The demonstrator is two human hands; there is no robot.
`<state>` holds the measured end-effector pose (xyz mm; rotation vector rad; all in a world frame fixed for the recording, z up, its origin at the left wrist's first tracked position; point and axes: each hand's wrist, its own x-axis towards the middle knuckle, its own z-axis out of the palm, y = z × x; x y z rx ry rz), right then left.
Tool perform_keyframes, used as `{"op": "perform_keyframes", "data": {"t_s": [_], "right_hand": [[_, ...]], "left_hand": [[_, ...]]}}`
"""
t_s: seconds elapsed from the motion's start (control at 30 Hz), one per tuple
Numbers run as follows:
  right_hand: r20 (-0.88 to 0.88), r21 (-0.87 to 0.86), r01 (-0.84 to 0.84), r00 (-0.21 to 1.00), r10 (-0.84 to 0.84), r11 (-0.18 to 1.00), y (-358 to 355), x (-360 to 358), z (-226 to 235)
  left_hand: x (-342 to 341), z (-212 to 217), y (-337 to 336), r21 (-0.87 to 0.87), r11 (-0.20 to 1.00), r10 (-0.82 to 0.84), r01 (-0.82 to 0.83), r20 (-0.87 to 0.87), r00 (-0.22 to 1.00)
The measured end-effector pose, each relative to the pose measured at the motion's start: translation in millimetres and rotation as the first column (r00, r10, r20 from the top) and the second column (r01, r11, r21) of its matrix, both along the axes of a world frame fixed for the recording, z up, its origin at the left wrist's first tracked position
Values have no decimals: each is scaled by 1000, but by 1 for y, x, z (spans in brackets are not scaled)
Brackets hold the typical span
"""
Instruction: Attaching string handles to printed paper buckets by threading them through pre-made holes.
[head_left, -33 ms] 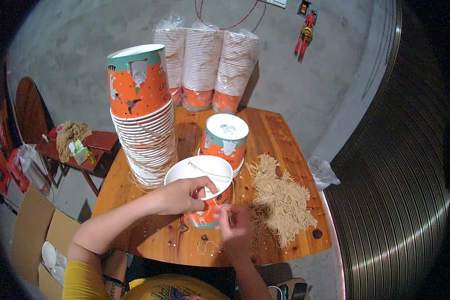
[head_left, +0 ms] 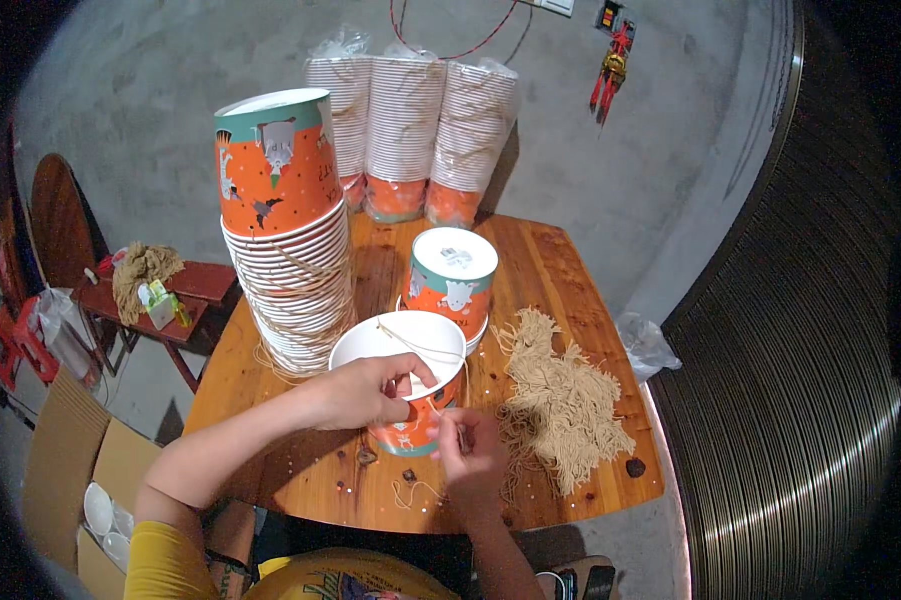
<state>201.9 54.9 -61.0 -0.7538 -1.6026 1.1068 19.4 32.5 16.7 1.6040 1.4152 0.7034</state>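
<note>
An orange paper bucket [head_left: 402, 437] with a white inside and teal bottom band stands upright at the table's near side. My left hand [head_left: 370, 390] grips its near rim, fingers reaching inside and thumb on the outer wall. A thin beige string [head_left: 410, 342] lies across its opening, and a piece also shows on the outside, below the rim. My right hand [head_left: 473, 452] is closed in a pinch on that outer string, close to the bucket's right side; its fingertips are partly in shadow. To the right lies a loose pile of beige strings [head_left: 570, 405].
A tall stack of upside-down buckets [head_left: 285, 290] with strings stands left on the wooden table [head_left: 540, 255]. Behind the held bucket sits another upside-down bucket [head_left: 448, 285]. Wrapped bucket stacks [head_left: 405, 130] line the back. A cardboard box [head_left: 120, 460] is at lower left.
</note>
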Motion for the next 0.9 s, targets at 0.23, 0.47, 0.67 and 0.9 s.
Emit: {"op": "perform_keyframes", "data": {"t_s": [0.23, 0.47, 0.67, 0.9], "right_hand": [[32, 110, 78, 996, -82, 991, 6, 0, -10], [125, 259, 177, 969, -214, 950, 4, 8, -11], [228, 159, 227, 938, -260, 961, 2, 15, -9], [237, 131, 202, 944, -228, 971, 8, 22, -13]], "left_hand": [[6, -3, -2, -18, 999, -30, 29, -78, 996], [17, -4, -1, -31, 994, -111, 109, -101, 989], [20, -28, 15, -11, 991, -135, 135, -55, 989], [31, -30, 19, -18, 997, -77, 76, -67, 995]]}}
